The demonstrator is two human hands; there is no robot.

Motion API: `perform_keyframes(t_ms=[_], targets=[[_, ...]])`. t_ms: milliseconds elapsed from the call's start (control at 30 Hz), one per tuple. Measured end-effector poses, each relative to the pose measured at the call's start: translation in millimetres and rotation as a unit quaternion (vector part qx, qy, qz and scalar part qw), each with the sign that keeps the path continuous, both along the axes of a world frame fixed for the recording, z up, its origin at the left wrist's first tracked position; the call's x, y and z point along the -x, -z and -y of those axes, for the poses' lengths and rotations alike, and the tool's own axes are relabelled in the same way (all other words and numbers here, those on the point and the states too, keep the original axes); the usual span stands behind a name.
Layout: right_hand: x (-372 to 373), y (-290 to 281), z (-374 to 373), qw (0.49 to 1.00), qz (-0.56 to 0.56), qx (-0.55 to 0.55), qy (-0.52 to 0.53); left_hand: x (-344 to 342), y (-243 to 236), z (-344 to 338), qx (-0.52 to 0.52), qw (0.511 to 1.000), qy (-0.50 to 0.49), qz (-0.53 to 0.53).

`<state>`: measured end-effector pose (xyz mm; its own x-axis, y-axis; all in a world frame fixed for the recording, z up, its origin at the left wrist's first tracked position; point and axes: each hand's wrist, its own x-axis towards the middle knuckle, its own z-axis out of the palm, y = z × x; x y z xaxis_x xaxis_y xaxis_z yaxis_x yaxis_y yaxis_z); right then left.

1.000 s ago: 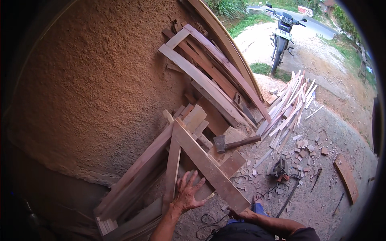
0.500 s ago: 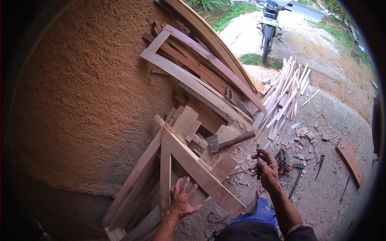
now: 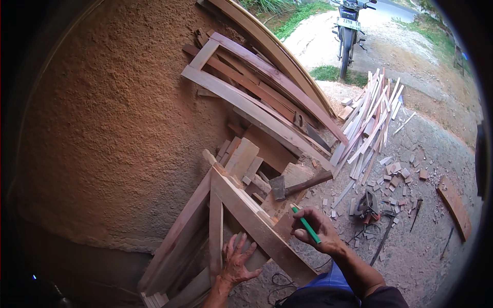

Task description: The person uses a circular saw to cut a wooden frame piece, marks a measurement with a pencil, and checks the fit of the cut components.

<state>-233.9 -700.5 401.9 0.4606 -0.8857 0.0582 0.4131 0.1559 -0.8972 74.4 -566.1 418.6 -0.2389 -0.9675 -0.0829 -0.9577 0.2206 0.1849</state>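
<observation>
My left hand (image 3: pixel 237 262) lies with its fingers spread on a wooden board (image 3: pixel 258 256), beside the slanting rails of a wooden frame (image 3: pixel 257 219). My right hand (image 3: pixel 324 235) is closed around a green pencil (image 3: pixel 307 226), held above the frame's right part. The pencil's pale end points up and to the left. Just beyond the frame, a hammer (image 3: pixel 307 184) with a dark square head and wooden handle rests on wood offcuts.
A rough earthen-coloured wall (image 3: pixel 113 128) rises on the left. Leaning frames (image 3: pixel 241 97) hold a handsaw (image 3: pixel 312 134). Thin wood strips (image 3: pixel 371 126) lie piled beyond. A power tool (image 3: pixel 367 205), offcuts (image 3: pixel 395 177) and a plank (image 3: pixel 455 208) lie at right. A motorcycle (image 3: pixel 347 36) stands far off.
My right hand has moved left toward the frame, and the pencil has turned from nearly upright to slanting. My left hand stays spread on the board. The whole view has shifted slightly.
</observation>
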Motion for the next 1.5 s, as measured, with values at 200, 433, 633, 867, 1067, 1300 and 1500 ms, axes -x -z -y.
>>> perform_keyframes(t_ms=[200, 433, 633, 867, 1067, 1300, 1500], targets=[[-35, -21, 24, 0.945, -0.268, 0.187, 0.001, 0, -2, 1, -0.004, 1.000, -0.016, -0.013], [-67, 9, 37, 0.902, -0.247, 0.351, -0.040, 1, -11, 4, -0.011, 1.000, -0.014, -0.001], [-83, 8, 48, 0.900, -0.260, 0.343, -0.064, 0, -7, -1, 0.012, 1.000, -0.010, -0.015], [-71, -16, 57, 0.842, -0.309, 0.420, -0.136, 2, -4, 1, 0.044, 0.999, -0.005, -0.026], [-30, -44, 47, 0.850, -0.291, 0.404, -0.173, -4, 1, -1, 0.039, 0.999, 0.001, -0.036], [-25, -34, 63, 0.931, -0.292, 0.216, 0.038, -10, 21, -25, 0.055, 0.997, -0.012, -0.052], [-17, 108, 132, 0.810, -0.424, 0.389, 0.116, -39, 13, -83, 0.013, 0.997, -0.064, -0.033]])
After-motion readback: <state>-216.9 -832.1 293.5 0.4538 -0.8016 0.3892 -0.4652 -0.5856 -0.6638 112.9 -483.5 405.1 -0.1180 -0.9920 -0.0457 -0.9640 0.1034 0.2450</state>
